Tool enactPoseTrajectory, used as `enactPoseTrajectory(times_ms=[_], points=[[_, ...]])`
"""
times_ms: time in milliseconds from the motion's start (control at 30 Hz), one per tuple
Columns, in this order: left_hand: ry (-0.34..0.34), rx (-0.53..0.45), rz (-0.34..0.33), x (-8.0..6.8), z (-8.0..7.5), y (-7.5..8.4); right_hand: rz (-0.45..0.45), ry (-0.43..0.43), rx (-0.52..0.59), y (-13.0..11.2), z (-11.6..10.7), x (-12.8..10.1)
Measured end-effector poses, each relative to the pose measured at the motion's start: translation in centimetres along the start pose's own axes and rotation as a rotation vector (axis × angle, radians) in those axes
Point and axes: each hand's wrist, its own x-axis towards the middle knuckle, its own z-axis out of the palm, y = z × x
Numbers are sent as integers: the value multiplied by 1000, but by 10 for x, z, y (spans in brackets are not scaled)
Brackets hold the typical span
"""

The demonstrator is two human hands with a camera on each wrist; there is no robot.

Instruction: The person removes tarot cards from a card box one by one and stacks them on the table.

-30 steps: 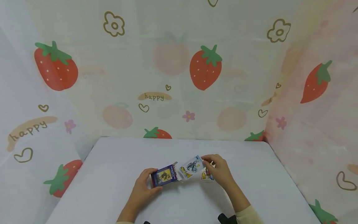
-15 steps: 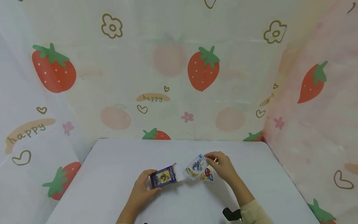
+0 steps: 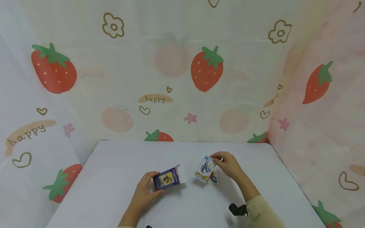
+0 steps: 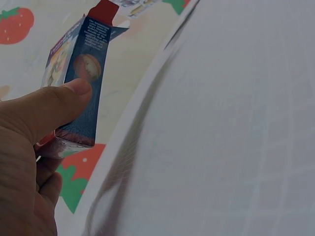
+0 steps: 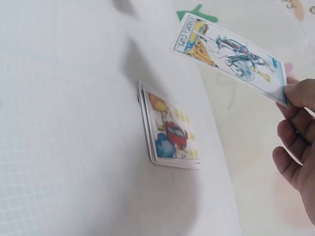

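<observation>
My left hand (image 3: 145, 188) grips a small dark blue card box (image 3: 166, 179) with a yellow picture on its front; in the left wrist view the thumb presses the narrow side of the box (image 4: 88, 69). The flaps at its right end stand out. Between thumb and fingers, my right hand (image 3: 229, 164) pinches a tarot card (image 3: 205, 168) by one end. "Knight of Cups" is printed on this card (image 5: 236, 56) in the right wrist view. Below it a small stack of cards (image 5: 172, 130) lies face up on the table, partly covered by the held card in the head view.
The white table (image 3: 119, 161) has a back edge against a strawberry-print cloth (image 3: 176, 63), which also hangs at both sides. A black strap piece (image 3: 238, 209) sits by the right sleeve.
My right hand has drawn the card away from the box's open end, moving right until it is over the stack. The left hand and box have hardly moved.
</observation>
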Motion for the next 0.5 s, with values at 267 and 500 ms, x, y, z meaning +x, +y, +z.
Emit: enactPoseTrajectory(times_ms=[267, 500], points=[[-6, 6, -14, -1, 0, -1, 62, -58, 0, 9, -1, 9], [-11, -2, -16, 0, 0, 0, 90, -100, 10, 14, 0, 15]])
